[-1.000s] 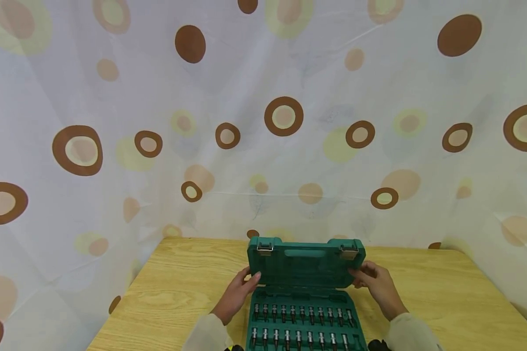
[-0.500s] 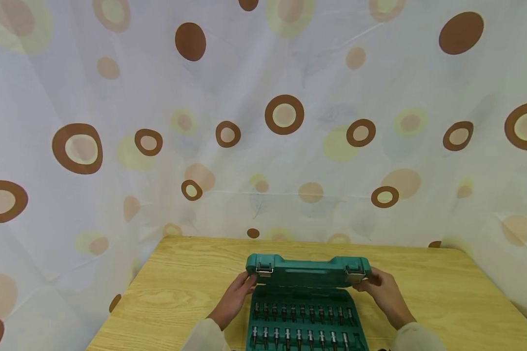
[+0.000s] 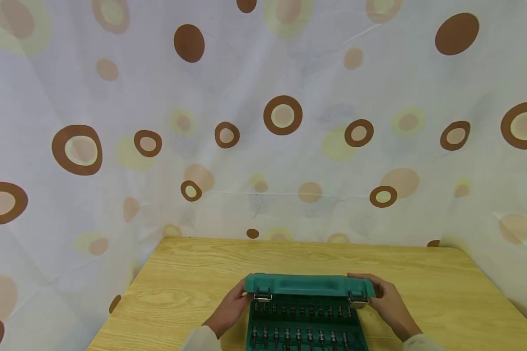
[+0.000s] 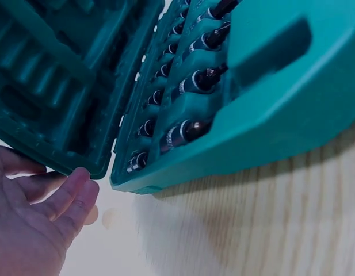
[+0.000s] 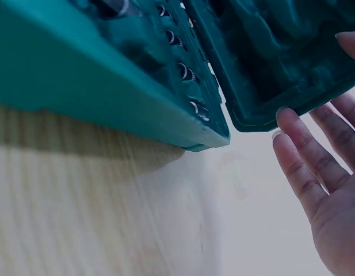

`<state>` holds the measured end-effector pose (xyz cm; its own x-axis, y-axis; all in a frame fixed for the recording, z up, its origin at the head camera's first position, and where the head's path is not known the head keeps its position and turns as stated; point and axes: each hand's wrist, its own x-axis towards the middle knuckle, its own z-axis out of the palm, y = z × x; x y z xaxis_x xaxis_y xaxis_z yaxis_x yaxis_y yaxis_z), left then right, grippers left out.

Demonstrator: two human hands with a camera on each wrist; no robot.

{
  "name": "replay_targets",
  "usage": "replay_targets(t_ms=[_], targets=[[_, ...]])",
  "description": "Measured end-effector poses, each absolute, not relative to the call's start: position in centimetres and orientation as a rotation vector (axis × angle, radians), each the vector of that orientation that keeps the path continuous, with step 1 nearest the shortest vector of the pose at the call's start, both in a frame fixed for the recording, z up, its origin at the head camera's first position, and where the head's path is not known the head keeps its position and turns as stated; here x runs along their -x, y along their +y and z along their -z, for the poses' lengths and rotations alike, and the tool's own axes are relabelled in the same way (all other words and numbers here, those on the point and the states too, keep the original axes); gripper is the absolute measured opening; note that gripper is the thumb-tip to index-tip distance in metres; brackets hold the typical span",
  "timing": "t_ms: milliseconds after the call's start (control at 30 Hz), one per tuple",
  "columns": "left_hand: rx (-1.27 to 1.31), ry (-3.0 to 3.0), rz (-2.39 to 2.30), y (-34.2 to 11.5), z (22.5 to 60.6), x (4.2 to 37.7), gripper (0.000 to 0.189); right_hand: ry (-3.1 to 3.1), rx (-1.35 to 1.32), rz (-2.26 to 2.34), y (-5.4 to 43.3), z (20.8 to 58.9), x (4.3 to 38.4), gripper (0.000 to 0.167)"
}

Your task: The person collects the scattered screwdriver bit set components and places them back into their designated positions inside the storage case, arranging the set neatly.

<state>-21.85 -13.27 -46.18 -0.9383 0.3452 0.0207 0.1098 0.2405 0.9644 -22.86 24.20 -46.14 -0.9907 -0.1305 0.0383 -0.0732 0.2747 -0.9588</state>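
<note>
A green plastic tool case stands part-way open on the table, its lid [image 3: 309,285] tilted forward over the base [image 4: 269,129]. Two rows of metal socket bits [image 3: 298,336] sit in the base, the back row shaded by the lid. My left hand [image 3: 229,309] holds the lid's left end; its fingers touch the outer edge in the left wrist view, where the thumb is hidden. At the opposite end, my right hand [image 3: 390,304] grips the lid, with the thumb on the inner side and fingers outside in the right wrist view. Two metal latches hang from the lid's front edge.
The wooden table [image 3: 193,273] extends around the case on both sides and behind it. A patterned curtain [image 3: 263,161] hangs along the table's back and sides.
The lid has swung down and forward from nearly upright to a low angle over the bits. Both hands moved with it, the right hand's fingers now reaching over its top.
</note>
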Motion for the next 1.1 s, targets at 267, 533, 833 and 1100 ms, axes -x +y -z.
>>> replay_targets(t_ms=[267, 533, 833, 1100], targets=[[-0.491, 2.275, -1.739, -13.5, 46.6, 21.7, 0.064, 2.517, 0.318, 1.785, 24.2, 46.5, 22.0, 0.060], [-0.611, 2.367, -1.625, -13.5, 46.7, 21.1, 0.067, 2.571, 0.267, 1.739, 23.6, 46.8, 21.0, 0.057], [-0.731, 2.346, -1.594, -13.5, 47.1, 20.6, 0.081, 2.553, 0.453, 1.703, 23.9, 47.3, 20.0, 0.062], [-0.922, 2.322, -1.517, -13.7, 47.8, 20.5, 0.079, 2.530, 0.679, 1.640, 24.5, 48.5, 19.4, 0.064]])
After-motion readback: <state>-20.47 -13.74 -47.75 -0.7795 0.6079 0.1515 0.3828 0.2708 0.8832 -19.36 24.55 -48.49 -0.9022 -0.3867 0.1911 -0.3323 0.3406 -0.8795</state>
